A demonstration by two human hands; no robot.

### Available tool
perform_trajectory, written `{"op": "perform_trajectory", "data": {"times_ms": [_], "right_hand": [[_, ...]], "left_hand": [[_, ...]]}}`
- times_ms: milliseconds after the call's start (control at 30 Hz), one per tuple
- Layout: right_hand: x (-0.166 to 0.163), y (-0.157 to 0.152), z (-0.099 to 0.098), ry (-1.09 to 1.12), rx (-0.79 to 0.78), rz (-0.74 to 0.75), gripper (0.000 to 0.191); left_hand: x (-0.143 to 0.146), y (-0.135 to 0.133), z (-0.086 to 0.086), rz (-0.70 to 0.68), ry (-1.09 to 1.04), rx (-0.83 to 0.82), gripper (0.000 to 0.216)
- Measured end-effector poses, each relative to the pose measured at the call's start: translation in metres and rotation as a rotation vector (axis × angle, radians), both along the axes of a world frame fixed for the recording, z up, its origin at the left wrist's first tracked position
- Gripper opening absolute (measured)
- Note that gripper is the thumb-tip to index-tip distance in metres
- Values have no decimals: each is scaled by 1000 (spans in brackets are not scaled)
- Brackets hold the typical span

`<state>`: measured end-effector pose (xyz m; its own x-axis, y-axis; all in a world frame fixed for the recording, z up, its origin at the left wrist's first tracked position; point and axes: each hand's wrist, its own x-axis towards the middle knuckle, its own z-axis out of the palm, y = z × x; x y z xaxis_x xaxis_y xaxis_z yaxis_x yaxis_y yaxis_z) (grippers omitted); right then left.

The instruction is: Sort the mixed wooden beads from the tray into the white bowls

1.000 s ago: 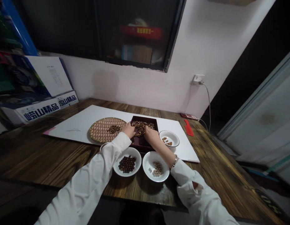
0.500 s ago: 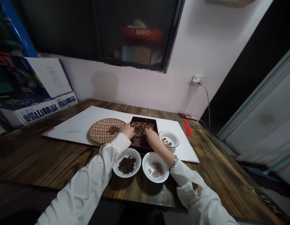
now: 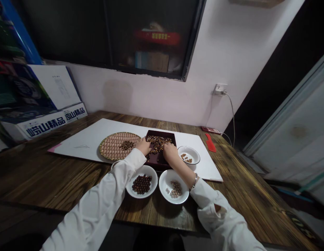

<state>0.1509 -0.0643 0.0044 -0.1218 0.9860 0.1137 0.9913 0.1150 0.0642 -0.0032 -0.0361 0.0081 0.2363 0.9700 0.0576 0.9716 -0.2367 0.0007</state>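
A dark red box (image 3: pixel 160 160) holds many mixed brown beads (image 3: pixel 158 142), gathered mostly in its far part. My left hand (image 3: pixel 143 146) is bent over the box's left wall, its fingers closed on that edge; the fingertips are partly hidden. Over the right side of the box, my right hand (image 3: pixel 170 152) has its fingers curled together above the beads. Whatever it pinches is too small to make out. Left of the box, a round woven tray (image 3: pixel 111 148) bears a small heap of brown beads (image 3: pixel 127 145).
Nearest me stand a white bowl (image 3: pixel 153 190) of dark red beads and another white bowl (image 3: pixel 164 179) of pale beads. A rimmed white bowl (image 3: pixel 195 157) with yellowish beads is right of the box. A white board (image 3: pixel 85 139), red scraper (image 3: pixel 210 143) and phone (image 3: pixel 211 130) lie on the table.
My right hand has shifted very slightly to the right, with its fingers drawn in more. My left hand and the bowls have stayed in place.
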Motion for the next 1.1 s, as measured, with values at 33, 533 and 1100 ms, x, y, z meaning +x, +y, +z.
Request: {"op": "perform_trajectory", "data": {"times_ms": [33, 533, 1100], "right_hand": [[0, 0, 0, 1, 11, -11, 36], [-1, -7, 6, 23, 108, -190, 39], [2, -12, 8, -66, 93, -311, 41]], "left_hand": [[0, 0, 0, 0, 4, -2, 40], [0, 3, -2, 0, 18, -8, 40], [-1, 3, -2, 8, -1, -11, 39]]}}
